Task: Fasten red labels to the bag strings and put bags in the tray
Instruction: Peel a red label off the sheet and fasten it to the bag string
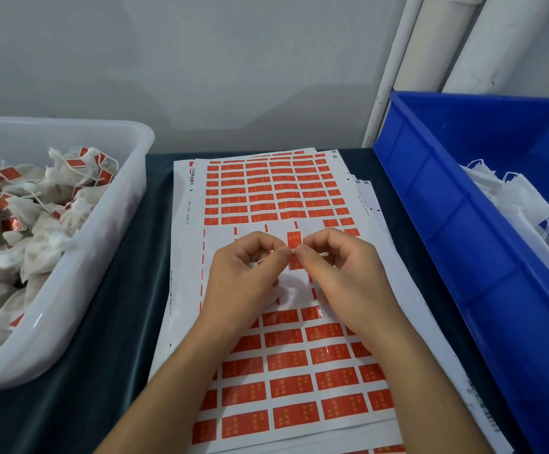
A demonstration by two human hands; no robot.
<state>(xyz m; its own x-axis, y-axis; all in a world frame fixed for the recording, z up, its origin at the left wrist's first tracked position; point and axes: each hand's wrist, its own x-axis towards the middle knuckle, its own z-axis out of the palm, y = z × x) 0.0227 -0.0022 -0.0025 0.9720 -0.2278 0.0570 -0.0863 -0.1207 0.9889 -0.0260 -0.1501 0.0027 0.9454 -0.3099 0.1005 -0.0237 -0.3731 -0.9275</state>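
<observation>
My left hand (250,273) and my right hand (341,273) meet fingertip to fingertip over a stack of sticker sheets (276,365). Between them they pinch a thin white bag string (323,254) laid across a red label (294,240), which sticks up above the fingertips and shows again below them. A small white bag (286,294) lies under my left palm, mostly hidden. The clear tray (79,267) on the left holds several white bags with red labels on their strings.
A blue bin (456,244) on the right holds several white bags without labels. The sheets lie on a dark cloth (129,322). A grey wall stands behind, and white pipes (437,54) rise at the back right.
</observation>
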